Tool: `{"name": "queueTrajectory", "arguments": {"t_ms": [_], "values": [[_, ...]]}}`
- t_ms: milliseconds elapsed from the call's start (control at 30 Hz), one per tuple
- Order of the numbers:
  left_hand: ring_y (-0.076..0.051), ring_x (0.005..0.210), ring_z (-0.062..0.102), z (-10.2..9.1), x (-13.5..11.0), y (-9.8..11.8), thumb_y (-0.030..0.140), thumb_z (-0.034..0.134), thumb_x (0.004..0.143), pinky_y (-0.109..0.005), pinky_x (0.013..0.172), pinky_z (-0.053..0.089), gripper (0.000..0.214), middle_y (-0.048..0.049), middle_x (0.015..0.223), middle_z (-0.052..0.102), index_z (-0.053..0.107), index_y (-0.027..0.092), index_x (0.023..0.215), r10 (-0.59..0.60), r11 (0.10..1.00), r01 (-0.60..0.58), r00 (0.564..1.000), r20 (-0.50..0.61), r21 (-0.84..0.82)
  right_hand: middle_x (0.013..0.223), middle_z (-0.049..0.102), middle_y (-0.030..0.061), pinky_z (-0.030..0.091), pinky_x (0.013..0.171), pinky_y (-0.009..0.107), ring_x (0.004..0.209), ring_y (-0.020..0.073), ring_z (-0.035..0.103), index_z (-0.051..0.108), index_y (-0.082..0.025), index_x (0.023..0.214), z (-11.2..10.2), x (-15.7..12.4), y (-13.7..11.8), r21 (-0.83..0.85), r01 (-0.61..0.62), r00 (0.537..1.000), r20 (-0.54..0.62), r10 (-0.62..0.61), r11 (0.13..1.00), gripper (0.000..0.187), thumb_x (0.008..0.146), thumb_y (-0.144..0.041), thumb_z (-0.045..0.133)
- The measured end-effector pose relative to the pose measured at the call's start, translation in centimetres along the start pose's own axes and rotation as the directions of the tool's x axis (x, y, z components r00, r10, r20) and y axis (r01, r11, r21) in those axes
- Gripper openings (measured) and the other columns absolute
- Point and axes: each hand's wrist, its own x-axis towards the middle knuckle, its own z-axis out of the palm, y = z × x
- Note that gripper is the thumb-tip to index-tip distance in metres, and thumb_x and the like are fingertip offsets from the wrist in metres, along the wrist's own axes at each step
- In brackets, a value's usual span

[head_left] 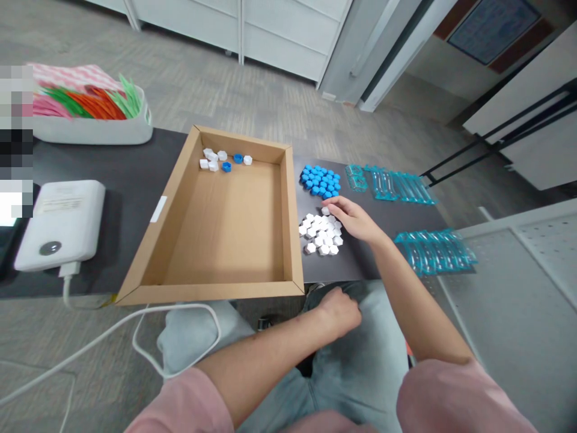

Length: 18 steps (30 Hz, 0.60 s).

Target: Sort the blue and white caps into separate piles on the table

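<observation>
My right hand (354, 219) reaches over the dark table, its thumb and fingertips closed on a white hexagonal piece (326, 211). Just below lies a loose pile of white hexagonal pieces (319, 231). A cluster of blue hexagonal pieces (320, 180) sits beyond the fingertips. My left hand (341, 311) rests on my thigh, curled into a fist; its fingertips and anything inside are hidden. In front of me, left of the piles, stands a shallow cardboard box (292, 228), with several white pieces (213, 157) and two blue pieces (238, 158) in its far left part.
Teal-edged clear plastic parts (401, 186) lie at the table's right, with another row (435, 251) nearer me. At the left are a white device (67, 216) with a cable (135, 316) and a white bin (103, 129) of coloured fuzzy stems.
</observation>
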Motion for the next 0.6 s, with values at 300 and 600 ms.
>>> {"name": "queueTrajectory", "arguments": {"t_ms": [300,600], "values": [[-0.027,0.108,0.088,-0.1,0.1,0.0,0.011,0.071,0.112,-0.037,0.089,0.054,0.024,-0.0217,0.116,0.090,0.094,0.016,0.120,0.004,1.000,-0.004,1.000,-0.011,-0.013,0.132,0.089,0.0104,0.062,0.122,0.060,0.130,0.0386,0.079,0.089,-0.036,0.130,0.9,-0.8,-2.6,-0.152,0.188,0.980,0.097,-0.175,0.970,0.042,0.116,-0.068,0.067],[-0.025,0.102,0.086,0.0,-0.1,-0.2,0.012,0.070,0.112,-0.035,0.086,0.047,0.025,-0.0218,0.118,0.090,0.094,0.015,0.120,-0.007,1.000,0.007,1.000,-0.024,-0.025,0.117,0.090,0.0086,0.064,0.105,0.059,0.106,0.0370,0.079,0.088,-0.035,0.113,0.2,-1.8,-2.8,-0.194,0.231,0.972,0.091,-0.217,0.953,0.026,0.102,-0.059,0.088]]}}
